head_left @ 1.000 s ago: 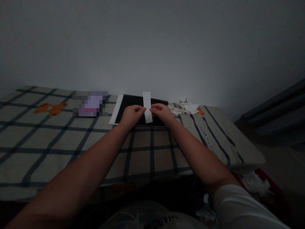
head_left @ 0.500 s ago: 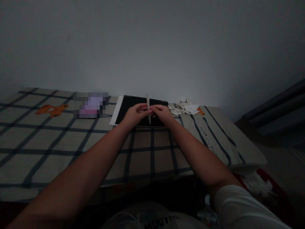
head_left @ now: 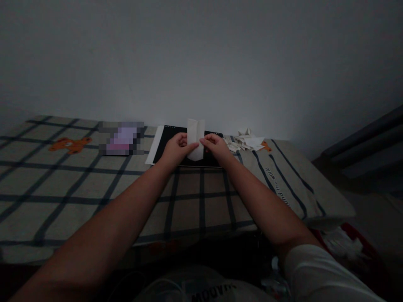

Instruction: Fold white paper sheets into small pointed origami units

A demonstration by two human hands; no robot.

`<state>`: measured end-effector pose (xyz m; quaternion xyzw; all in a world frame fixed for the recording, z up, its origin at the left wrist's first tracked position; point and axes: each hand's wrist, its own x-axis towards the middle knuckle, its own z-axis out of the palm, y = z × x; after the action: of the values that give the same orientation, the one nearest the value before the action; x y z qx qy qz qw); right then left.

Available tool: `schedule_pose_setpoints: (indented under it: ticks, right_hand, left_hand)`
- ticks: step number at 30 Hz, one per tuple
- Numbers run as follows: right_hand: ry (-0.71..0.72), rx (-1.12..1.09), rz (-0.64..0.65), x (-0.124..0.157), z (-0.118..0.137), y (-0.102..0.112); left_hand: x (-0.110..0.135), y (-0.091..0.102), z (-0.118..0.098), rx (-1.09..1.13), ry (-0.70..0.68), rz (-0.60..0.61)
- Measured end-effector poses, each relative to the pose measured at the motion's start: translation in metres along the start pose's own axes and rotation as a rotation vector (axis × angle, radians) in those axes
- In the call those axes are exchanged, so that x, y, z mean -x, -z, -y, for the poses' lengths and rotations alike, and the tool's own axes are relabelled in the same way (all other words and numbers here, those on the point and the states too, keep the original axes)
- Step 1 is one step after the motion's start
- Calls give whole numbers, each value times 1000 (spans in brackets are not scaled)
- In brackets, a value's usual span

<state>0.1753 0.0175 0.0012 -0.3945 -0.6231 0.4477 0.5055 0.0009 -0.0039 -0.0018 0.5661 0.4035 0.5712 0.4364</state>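
Note:
A white paper strip (head_left: pixel 195 137) stands upright between my two hands, partly unfolded so two panels show with a crease down the middle. My left hand (head_left: pixel 176 147) pinches its left edge with closed fingers. My right hand (head_left: pixel 215 147) pinches its right edge the same way. Both hands hover over a black sheet (head_left: pixel 163 144) with a white border that lies flat on the checked bedcover (head_left: pixel 94 188) near the wall.
A heap of small folded white paper pieces (head_left: pixel 244 141) lies just right of the black sheet. A blurred purple object (head_left: pixel 121 138) sits to its left. An orange bear print (head_left: pixel 69 144) marks the cover. A red container with white scraps (head_left: pixel 343 243) is on the floor at right.
The strip was flat, then folded narrow along its length half a second ago. Now my hands have spread it open again into two panels and lifted it slightly.

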Motion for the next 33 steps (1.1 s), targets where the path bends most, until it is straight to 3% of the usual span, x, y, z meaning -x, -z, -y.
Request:
schedule_pose_setpoints:
  ticks: [6,12,29,33]
  right_hand:
    - [-10,14,43,3,5,1]
    - [-29,-20,129,2,3,1]
    - [-125,59,50,2,10,1]
    - [-184,97,-25,1,9,3]
  left_hand:
    - [-2,5,2,-75,12,-85]
    - [1,7,2,-153,22,-55]
    - [0,6,4,-103,59,-68]
    - [-2,8,2,-318,-93,-147]
